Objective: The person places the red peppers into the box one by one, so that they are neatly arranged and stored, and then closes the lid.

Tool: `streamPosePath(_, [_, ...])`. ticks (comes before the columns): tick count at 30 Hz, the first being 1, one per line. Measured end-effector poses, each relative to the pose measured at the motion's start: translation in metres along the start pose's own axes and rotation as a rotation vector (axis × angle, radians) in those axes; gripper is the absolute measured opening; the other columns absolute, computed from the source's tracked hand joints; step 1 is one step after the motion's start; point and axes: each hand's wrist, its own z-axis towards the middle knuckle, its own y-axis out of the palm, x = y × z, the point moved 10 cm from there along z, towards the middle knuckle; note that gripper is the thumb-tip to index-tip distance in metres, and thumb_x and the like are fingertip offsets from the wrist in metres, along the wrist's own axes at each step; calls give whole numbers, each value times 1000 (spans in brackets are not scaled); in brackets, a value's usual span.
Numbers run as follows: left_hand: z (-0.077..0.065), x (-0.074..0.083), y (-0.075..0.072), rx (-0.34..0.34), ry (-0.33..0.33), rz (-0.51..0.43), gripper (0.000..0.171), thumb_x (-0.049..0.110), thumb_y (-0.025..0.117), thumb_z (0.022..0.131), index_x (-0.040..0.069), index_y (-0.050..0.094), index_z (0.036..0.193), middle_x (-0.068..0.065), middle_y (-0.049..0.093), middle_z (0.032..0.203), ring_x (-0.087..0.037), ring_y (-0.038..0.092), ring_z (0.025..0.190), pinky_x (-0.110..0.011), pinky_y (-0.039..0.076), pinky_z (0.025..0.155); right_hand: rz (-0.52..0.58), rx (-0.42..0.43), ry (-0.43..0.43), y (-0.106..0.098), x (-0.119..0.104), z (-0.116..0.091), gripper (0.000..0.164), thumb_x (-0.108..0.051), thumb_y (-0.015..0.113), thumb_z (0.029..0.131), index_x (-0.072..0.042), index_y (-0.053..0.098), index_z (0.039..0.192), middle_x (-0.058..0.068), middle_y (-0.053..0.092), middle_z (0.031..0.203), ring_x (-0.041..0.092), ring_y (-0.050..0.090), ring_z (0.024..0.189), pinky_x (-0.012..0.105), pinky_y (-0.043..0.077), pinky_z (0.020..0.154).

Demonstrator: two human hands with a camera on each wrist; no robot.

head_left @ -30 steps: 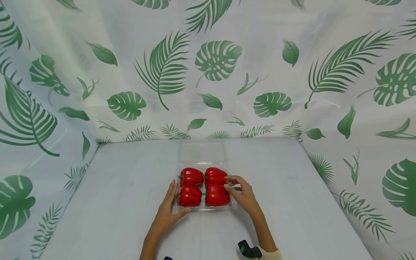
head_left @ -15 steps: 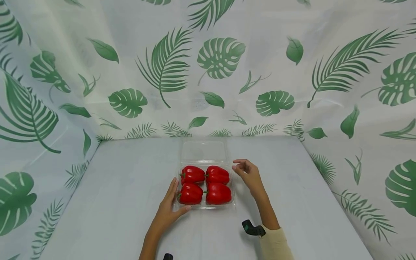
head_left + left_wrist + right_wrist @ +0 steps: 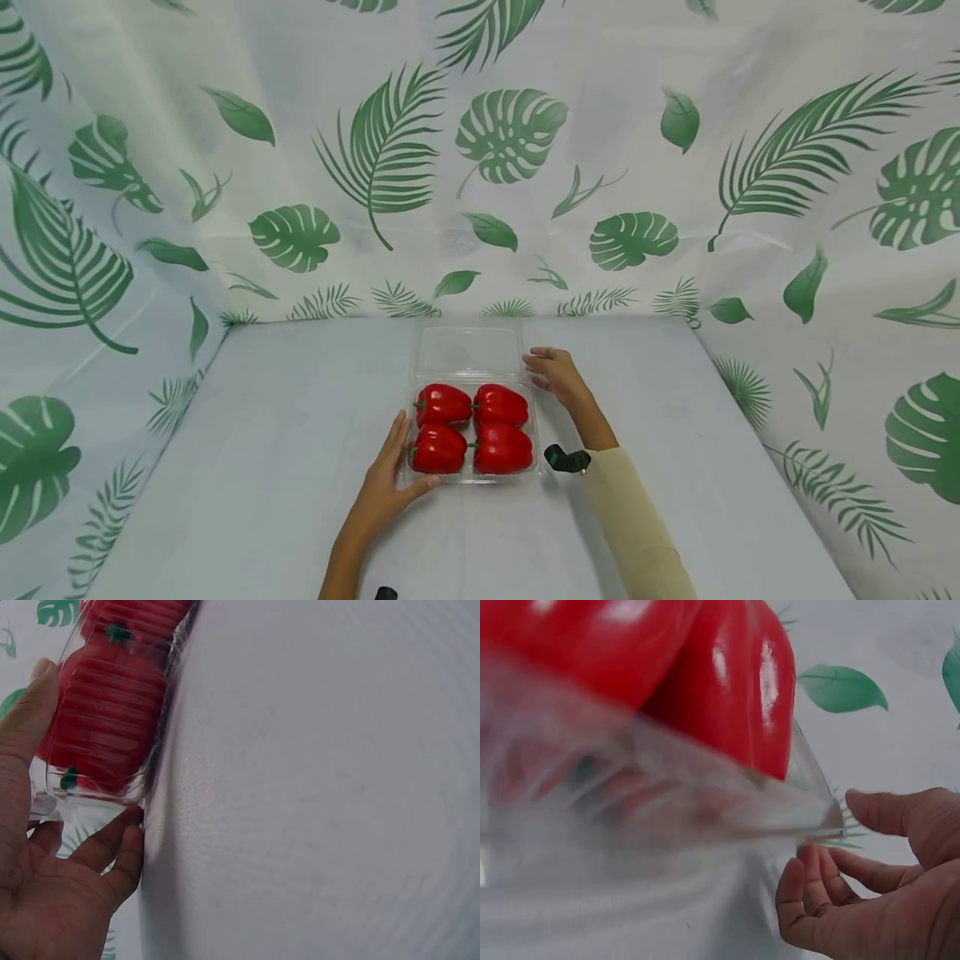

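A clear plastic clamshell box lies with its lid folded back towards the rear wall. Inside sit several red bell peppers in two rows, green stems pointing left. My left hand spans the box's front left corner: the thumb touches the front side, and the fingers lie along the left side. In the left wrist view the hand is beside the ribbed wall. My right hand, fingers loosely bent, is at the right edge of the lid. In the right wrist view its fingertips are close to the clear edge; contact is unclear.
A white cloth covers the table. Leaf-printed fabric hangs behind and on both sides. A black device sits on the right wrist, by the pale yellow sleeve.
My right hand has left the right-hand peppers, moved away to the right, then gone farther back to the lid's edge. The left hand keeps its place at the box's corner.
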Motion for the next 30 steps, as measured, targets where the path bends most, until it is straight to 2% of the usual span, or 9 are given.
streamPosePath(3, [-1,0,0,-4,-4,-11,101,50,79,75,25,24,156,4,15,164,-26,25,149,-43,36,112,8,14,32,0,5,6,48,-18,58,98,3,47,141,20,53,138,28,55,119,39,51,103])
streamPosePath(8, [-1,2,0,-5,2,-10,100,47,79,77,25,23,156,5,14,164,-26,23,149,-43,35,113,45,29,16,-3,6,11,43,-13,57,98,1,52,138,21,55,134,19,57,103,30,53,90])
streamPosePath(12, [-1,2,-1,1,11,3,99,45,79,78,24,23,156,4,15,164,-27,23,149,-43,35,112,67,29,-3,-5,4,12,42,-12,57,97,-2,52,138,19,59,128,18,57,99,29,53,86])
streamPosePath(17, [0,2,0,2,6,-5,98,45,79,77,24,24,156,4,16,164,-26,24,149,-43,35,112,116,31,-44,-8,-3,10,43,-7,58,96,-5,50,138,0,62,99,16,57,95,32,52,87])
streamPosePath(20, [0,2,0,3,4,-11,98,45,79,77,23,25,156,4,17,164,-27,23,149,-44,35,112,157,22,-68,-10,-9,7,42,-3,59,95,-6,48,135,-6,59,90,11,58,88,35,50,88])
streamPosePath(25, [-1,0,0,3,2,-2,99,48,79,77,24,24,156,5,16,164,-26,23,150,-44,35,112,158,-13,-137,-12,-21,-3,31,1,60,93,-9,52,122,-4,57,94,9,59,85,36,50,86])
streamPosePath(30, [0,-1,-1,4,0,3,99,47,79,77,25,23,156,5,15,164,-26,23,150,-43,34,113,41,-71,-268,-13,-32,-18,21,-6,64,93,-7,53,110,0,58,98,13,58,89,32,53,80])
